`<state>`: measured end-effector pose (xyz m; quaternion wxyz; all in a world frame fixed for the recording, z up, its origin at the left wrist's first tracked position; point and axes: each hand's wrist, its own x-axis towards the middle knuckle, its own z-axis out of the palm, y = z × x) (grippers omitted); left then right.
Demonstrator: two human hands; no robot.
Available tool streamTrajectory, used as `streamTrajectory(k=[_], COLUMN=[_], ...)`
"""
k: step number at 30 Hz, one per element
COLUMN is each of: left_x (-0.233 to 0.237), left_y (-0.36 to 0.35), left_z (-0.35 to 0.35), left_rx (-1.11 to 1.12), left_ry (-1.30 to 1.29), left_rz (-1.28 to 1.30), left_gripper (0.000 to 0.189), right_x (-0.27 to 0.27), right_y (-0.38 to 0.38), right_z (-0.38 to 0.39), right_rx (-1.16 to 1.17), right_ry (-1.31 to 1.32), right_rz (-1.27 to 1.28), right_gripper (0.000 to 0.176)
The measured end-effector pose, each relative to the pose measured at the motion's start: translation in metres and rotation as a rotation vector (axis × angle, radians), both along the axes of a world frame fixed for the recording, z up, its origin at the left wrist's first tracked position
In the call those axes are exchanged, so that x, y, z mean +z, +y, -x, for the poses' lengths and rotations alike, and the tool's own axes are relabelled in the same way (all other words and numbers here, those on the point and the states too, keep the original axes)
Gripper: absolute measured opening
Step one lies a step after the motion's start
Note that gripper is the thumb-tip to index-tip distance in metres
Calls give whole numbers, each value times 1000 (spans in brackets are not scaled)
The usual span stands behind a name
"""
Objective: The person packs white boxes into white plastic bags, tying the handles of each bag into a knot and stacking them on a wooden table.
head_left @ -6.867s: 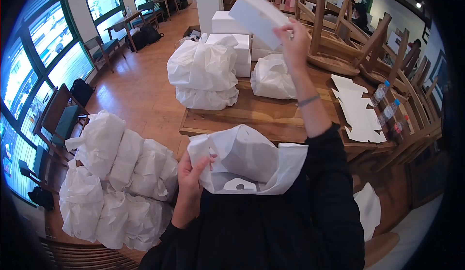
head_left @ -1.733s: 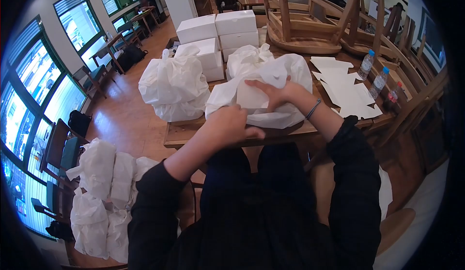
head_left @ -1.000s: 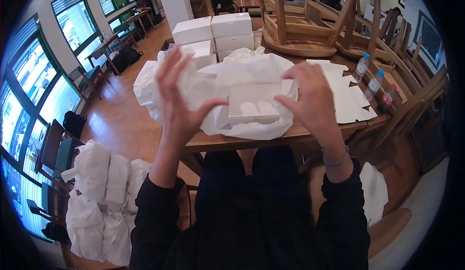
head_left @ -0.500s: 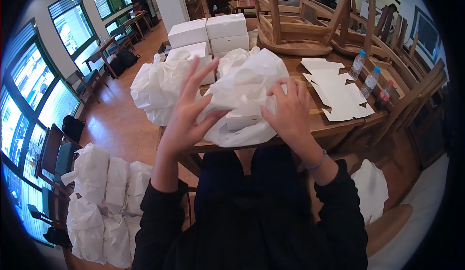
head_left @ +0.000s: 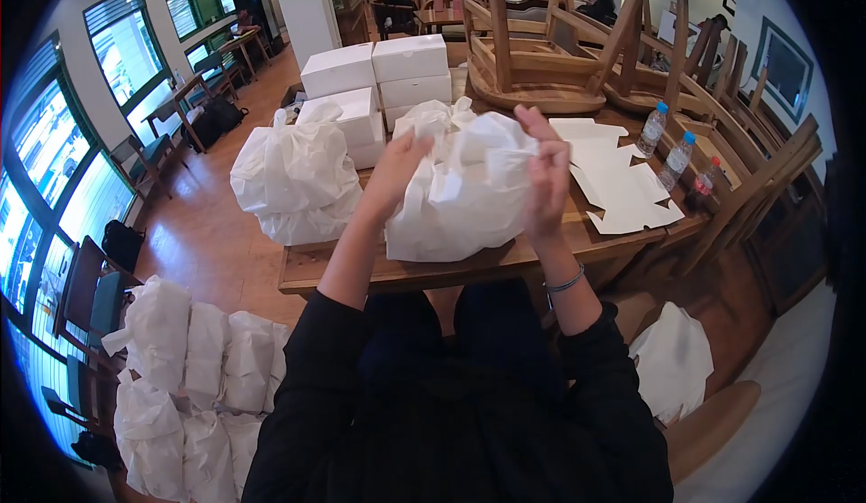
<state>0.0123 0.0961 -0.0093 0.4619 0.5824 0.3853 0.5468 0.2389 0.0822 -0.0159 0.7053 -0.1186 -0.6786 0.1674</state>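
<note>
Has bag [head_left: 465,205] on table [head_left: 311,261]. Has left hand [head_left: 394,171] at bag's left side, fingers curled, and right hand [head_left: 547,183] at bag's right side, fingers loosely bent; cannot tell, through blur, whether either grasps it. Can see boxes [head_left: 413,91] behind bag, sheet [head_left: 624,178] right of bag.

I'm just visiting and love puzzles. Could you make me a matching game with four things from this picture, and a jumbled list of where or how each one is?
Column one
1. Crumpled white bag with rounded sides
2. White rectangular cardboard boxes
3. White cardboard sheet with notched edges
4. Plastic bottle with a red cap

Column two
A. Lying flat on the brown wooden table
B. Stacked toward the back
C. Upright, in a row with two clear blue-capped bottles
D. Between the person's left hand and right hand

Right pairs: 1-D, 2-B, 3-A, 4-C
</note>
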Motion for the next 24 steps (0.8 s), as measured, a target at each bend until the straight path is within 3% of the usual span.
streamTrajectory(k=[3, 6, 9, 12, 15, 18, 21, 24], left_x=[-14, -9, 1, -14, -36, -58, -55, -50], left_y=[11, 13, 12, 30, 24, 41, 34, 36], left_z=[21, 23, 8, -9, -23, -18, -20, -22], left_rx=[46, -86, 58, 221, -4, 56, 37, 82], left_ry=[687, 751, 883, 812, 556, 672, 608, 660], left_rz=[41, 85, 21, -364, -394, -450, -437, -414], left_gripper=[42, 42, 35, 29, 23, 26, 20, 14], right_x=[14, 11, -3, -4, -20, -8, 5, 23], right_y=[-8, -3, 16, 22, 40, 28, 21, 5], right_z=[-1, 6, 26, 44, 52, 50, 30, 6], right_rx=[125, 319, 529, 577, 632, 592, 656, 445], right_ry=[227, 315, 438, 506, 567, 524, 191, -104], right_rz=[81, 417, 647, 875, 867, 841, 700, 673], right_gripper=[12, 13, 15, 18, 21, 35, 52, 48])
